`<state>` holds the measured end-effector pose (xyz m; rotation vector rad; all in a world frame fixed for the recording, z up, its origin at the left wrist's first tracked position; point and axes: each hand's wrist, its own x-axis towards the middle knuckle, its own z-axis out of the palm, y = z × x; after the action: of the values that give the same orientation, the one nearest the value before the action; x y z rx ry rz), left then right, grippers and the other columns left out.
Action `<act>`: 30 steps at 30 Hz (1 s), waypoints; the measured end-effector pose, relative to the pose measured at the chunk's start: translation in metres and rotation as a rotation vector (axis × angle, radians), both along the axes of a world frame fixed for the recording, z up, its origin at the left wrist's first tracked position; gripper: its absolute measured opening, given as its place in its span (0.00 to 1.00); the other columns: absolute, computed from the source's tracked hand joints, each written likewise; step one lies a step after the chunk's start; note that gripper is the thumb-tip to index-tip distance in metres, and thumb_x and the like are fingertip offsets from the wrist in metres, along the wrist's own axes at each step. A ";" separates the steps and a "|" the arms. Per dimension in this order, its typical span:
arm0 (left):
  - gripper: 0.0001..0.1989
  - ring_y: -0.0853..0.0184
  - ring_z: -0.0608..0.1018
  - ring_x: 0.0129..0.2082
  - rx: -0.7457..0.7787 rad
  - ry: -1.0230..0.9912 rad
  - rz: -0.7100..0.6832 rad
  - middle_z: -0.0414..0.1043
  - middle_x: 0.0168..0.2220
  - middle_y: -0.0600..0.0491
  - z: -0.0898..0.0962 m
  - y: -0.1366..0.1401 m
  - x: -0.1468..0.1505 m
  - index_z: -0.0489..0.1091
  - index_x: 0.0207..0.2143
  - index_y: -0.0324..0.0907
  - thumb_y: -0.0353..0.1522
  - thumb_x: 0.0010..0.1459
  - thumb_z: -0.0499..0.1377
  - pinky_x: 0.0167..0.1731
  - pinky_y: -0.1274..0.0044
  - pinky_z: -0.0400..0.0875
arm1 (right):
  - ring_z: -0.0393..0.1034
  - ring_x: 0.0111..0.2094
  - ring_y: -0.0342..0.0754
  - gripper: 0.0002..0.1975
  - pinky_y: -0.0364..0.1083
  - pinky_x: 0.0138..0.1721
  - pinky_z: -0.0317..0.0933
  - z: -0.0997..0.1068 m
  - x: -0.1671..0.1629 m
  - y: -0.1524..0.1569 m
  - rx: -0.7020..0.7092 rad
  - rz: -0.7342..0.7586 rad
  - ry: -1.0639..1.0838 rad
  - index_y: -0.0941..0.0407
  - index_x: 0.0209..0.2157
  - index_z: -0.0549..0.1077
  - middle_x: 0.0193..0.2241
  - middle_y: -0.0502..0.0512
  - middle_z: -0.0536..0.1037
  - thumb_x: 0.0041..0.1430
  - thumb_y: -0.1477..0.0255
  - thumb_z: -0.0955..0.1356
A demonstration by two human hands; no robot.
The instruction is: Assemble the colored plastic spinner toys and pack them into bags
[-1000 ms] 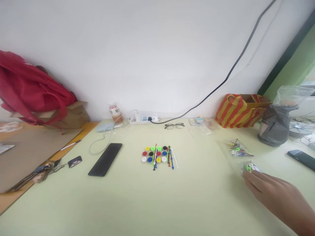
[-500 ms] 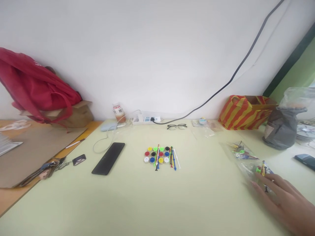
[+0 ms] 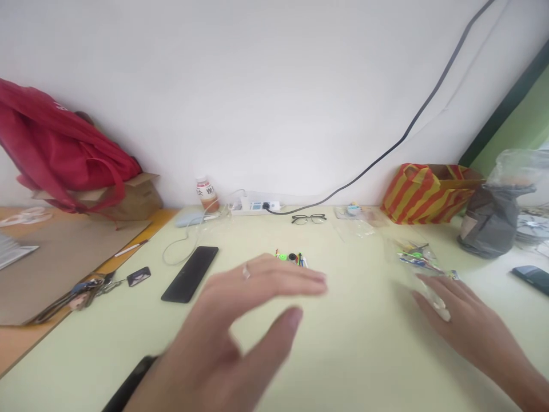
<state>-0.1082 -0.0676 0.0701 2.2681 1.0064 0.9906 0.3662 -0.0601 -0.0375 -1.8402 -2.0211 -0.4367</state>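
Fingers of the left hand (image 3: 214, 326) hang apart and empty, coloured discs (image 3: 292, 257) just beyond; right hand (image 3: 476, 320) is at clear film (image 3: 440, 308), can't tell if clamped, parts bag (image 3: 417, 256) just past its fingertips, so best pinch lightly, no spills.

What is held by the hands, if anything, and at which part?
Left hand: nothing. Right hand: clear plastic shows between the fingers; a firm grip cannot be told.
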 end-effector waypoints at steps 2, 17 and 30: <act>0.14 0.56 0.79 0.47 0.080 0.123 0.004 0.80 0.46 0.50 0.033 0.043 0.035 0.77 0.51 0.52 0.33 0.67 0.57 0.48 0.63 0.77 | 0.73 0.56 0.66 0.21 0.62 0.55 0.68 0.010 -0.036 0.003 -0.035 0.175 0.103 0.51 0.60 0.70 0.53 0.67 0.79 0.69 0.62 0.65; 0.08 0.57 0.72 0.47 0.231 0.487 0.072 0.75 0.46 0.49 -0.052 0.106 0.053 0.76 0.47 0.46 0.32 0.67 0.59 0.48 0.64 0.71 | 0.62 0.64 0.61 0.21 0.64 0.62 0.61 0.028 -0.172 0.038 -0.334 0.559 0.310 0.47 0.64 0.69 0.62 0.60 0.72 0.73 0.67 0.60; 0.09 0.57 0.74 0.46 0.199 0.314 0.050 0.80 0.46 0.49 -0.051 0.098 0.053 0.77 0.47 0.47 0.33 0.68 0.58 0.48 0.63 0.72 | 0.67 0.61 0.60 0.20 0.60 0.62 0.64 0.017 -0.158 0.039 -0.320 0.465 0.541 0.54 0.59 0.71 0.59 0.64 0.72 0.69 0.65 0.64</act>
<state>-0.0553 0.0301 0.0189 2.6349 1.1397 0.7992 0.2082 -0.0210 -0.0210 -1.3616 -2.0942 0.4866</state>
